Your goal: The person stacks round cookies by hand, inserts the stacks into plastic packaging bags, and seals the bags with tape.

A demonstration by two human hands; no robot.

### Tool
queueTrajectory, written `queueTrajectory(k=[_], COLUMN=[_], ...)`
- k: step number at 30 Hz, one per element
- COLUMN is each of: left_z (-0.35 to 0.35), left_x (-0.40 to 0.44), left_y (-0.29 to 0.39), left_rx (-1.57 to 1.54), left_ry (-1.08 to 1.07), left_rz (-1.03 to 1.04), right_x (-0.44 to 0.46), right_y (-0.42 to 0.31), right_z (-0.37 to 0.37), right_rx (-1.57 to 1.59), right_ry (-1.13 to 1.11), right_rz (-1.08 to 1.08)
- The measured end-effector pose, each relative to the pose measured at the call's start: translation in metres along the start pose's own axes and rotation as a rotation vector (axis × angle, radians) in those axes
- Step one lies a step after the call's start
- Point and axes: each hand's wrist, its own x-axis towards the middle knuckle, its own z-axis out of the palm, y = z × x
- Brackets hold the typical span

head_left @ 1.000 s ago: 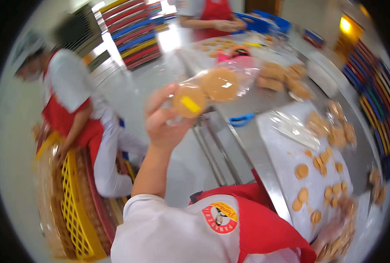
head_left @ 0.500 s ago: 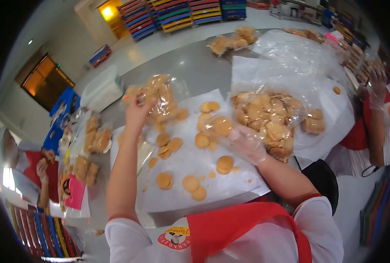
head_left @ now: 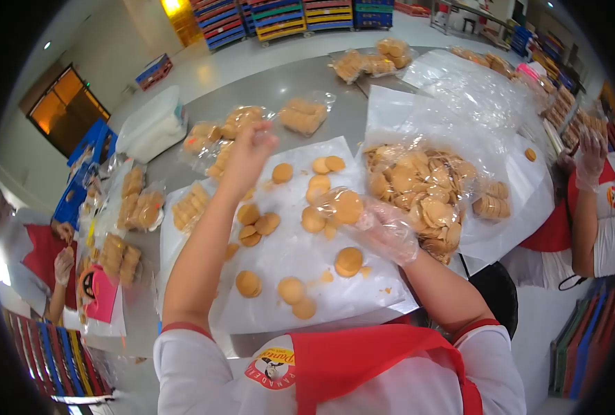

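My right hand (head_left: 389, 229), in a clear plastic glove, grips a round flat cookie (head_left: 349, 207), with loose clear plastic over it. My bare left hand (head_left: 252, 143) is above the far left part of the white paper (head_left: 280, 242), near bagged cookies (head_left: 244, 119); motion blur smears its fingers. Beyond it lies another clear bag of cookies (head_left: 303, 116). Loose cookies are scattered on the paper, among them a cluster (head_left: 258, 225) in the middle and a pair (head_left: 349, 261) near my right wrist. Crumbs lie around them.
A large clear bag of cookies (head_left: 421, 194) is right of my right hand, with a small pack (head_left: 492, 200) beside it. A white plastic tub (head_left: 154, 126) stands at far left. Co-workers work on both sides, one's gloved hand (head_left: 590, 159) raised at right.
The bag that was at my left hand now rests farther back on the table. My left hand has come away from it. My right hand has barely moved, still gripping the cookie.
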Motion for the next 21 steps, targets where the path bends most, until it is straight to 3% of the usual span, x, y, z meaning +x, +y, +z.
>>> queueTrajectory(k=[1,3,5,7,11,13,15,17,19,20,21], left_z=[-0.007,-0.009,-0.007,-0.004,-0.022,-0.03,-0.025,-0.02,-0.015,-0.015,-0.017], left_x=[-0.022,-0.086,-0.142,-0.176,-0.217,-0.231,-0.248,-0.267,-0.277,-0.28,-0.283], left_y=[0.005,0.035,0.055,0.07,0.088,0.092,0.083,0.074,0.07,0.073,0.073], left_rx=[-0.09,-0.178,0.113,0.241,0.21,0.134,-0.128,-0.316,-0.426,-0.501,-0.351], left_ry=[-0.126,-0.273,-0.3,-0.226,-0.26,-0.323,-0.199,-0.106,-0.039,-0.01,0.026], left_rz=[-0.001,0.057,0.26,0.343,0.189,0.06,0.038,-0.017,-0.084,-0.165,-0.082], right_x=[-0.001,-0.006,-0.013,-0.025,-0.037,-0.049,-0.06,-0.063,-0.063,-0.062,-0.069], right_y=[-0.005,-0.019,-0.023,-0.028,-0.067,-0.077,-0.087,-0.072,-0.077,-0.079,-0.076], right_z=[0.003,0.004,0.01,0.027,0.067,0.09,0.11,0.111,0.128,0.136,0.142], right_rx=[0.025,-0.253,-0.355,-0.258,-0.364,-0.05,0.403,-0.468,-0.39,-0.45,-0.087], right_ry=[0.034,0.048,-0.014,-0.14,-0.52,-0.515,-0.505,-0.522,-0.537,-0.557,-0.54], right_rz=[-0.034,-0.091,-0.139,-0.129,-0.119,0.051,0.279,-0.385,-0.263,-0.394,-0.091])
